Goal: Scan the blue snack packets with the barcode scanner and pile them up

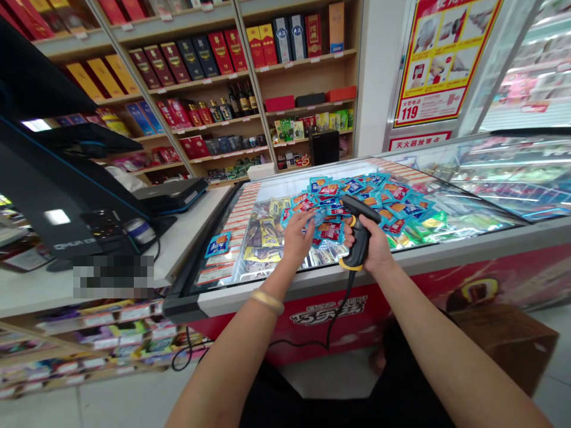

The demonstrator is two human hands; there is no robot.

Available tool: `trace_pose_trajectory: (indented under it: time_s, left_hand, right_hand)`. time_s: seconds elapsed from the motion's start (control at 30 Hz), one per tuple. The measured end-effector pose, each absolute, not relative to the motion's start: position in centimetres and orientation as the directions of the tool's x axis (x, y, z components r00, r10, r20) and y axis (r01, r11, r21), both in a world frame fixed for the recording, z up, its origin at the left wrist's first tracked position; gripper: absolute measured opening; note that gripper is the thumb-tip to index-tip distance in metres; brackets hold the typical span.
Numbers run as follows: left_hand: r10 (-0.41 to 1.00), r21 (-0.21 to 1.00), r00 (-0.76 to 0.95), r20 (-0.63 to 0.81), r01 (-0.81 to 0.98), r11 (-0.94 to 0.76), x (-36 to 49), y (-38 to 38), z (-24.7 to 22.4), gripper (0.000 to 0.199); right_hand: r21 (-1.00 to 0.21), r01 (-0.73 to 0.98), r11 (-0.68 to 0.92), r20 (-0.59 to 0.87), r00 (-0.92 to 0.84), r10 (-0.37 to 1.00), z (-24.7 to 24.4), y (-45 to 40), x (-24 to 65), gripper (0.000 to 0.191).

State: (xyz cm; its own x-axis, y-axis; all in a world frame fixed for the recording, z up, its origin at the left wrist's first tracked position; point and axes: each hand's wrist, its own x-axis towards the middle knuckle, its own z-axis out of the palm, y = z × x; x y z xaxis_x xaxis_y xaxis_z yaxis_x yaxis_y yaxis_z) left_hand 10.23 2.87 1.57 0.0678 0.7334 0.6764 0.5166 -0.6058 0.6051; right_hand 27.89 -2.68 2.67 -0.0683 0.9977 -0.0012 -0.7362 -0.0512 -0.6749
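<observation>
My right hand (375,241) is wrapped round the grip of a black and yellow barcode scanner (357,238), whose cable hangs down in front of the freezer. My left hand (298,239), with a bangle on its wrist, reaches over the pile and pinches a small blue snack packet (318,216) at its fingertips, slightly blurred. Many blue and red snack packets (399,190) lie heaped on the glass top of a chest freezer (214,300). One single packet (218,244) rests apart from the heap, at the left end of the glass.
To the left stands a counter (187,232) with a black checkout terminal (66,196). Shelves (196,83) of boxes and bottles line the back wall. A cardboard box (504,339) sits on the floor at right. The scanner cable (307,343) loops low across the freezer front.
</observation>
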Motion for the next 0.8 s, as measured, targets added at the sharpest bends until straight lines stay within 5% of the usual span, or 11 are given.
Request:
trace_pose_trajectory:
  time_s: [0.1, 0.27, 0.8]
  left_hand:
    - [0.885, 0.904, -0.21, 0.416, 0.202, -0.377, 8.94, 3.1, 1.28, 0.035]
    - [0.947, 0.954, -0.282, 0.156, -0.206, -0.219, 8.99, 3.03, 1.36, 0.034]
    - [0.936, 0.935, -0.3, 0.183, -0.242, -0.26, 9.44, 2.57, 1.64, 0.033]
  right_hand:
    - [-0.702, -0.703, -0.113, -0.043, -0.118, 0.992, 3.0, -2.84, 27.58, 0.02]
    - [-0.81, -0.531, -0.248, -0.117, -0.268, 0.956, 3.18, -3.07, 27.09, 0.018]
    - [-0.804, -0.532, -0.265, -0.147, -0.253, 0.956, 3.18, -2.82, 27.04, 0.022]
